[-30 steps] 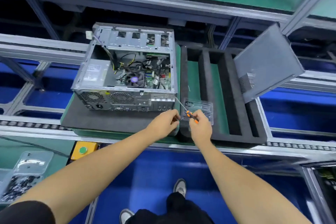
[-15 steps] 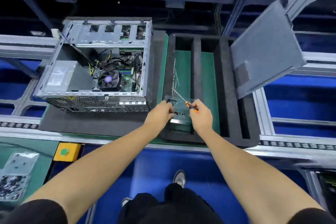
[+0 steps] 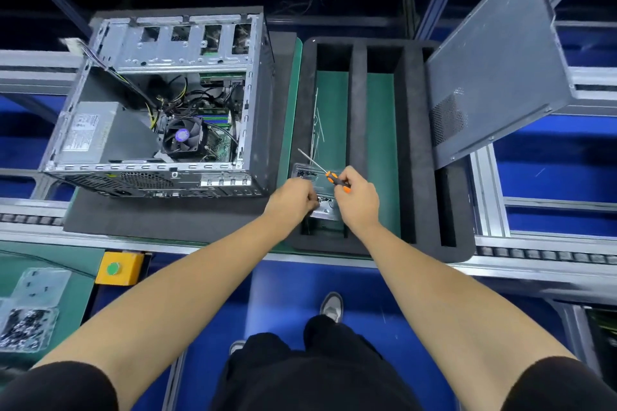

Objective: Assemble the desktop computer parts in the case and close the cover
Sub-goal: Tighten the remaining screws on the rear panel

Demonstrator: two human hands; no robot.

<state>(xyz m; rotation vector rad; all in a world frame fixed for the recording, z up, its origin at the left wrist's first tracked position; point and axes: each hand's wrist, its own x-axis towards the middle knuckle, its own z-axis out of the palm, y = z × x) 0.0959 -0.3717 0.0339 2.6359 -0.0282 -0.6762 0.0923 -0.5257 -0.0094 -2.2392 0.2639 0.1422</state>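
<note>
The open grey computer case (image 3: 160, 117) lies on a black foam mat (image 3: 160, 217) at the left, its fan and cables showing. Its grey side cover (image 3: 494, 77) leans tilted at the right of the black foam tray (image 3: 357, 143). A clear plastic screw box (image 3: 310, 177) sits in the tray's left slot. My right hand (image 3: 357, 200) grips an orange-and-black screwdriver (image 3: 334, 178), its shaft pointing up-left. My left hand (image 3: 293, 200) has curled fingers at the box's near end; what they pinch is hidden.
A yellow box with a green button (image 3: 118, 269) sits on the near rail. A clear container of dark screws (image 3: 25, 327) lies at the lower left. Metal conveyor rails (image 3: 534, 253) run across, with blue floor below.
The view has shifted, so the case and tray sit further right and lower in frame. Both hands stay together over the screw box, the right still holding the screwdriver.
</note>
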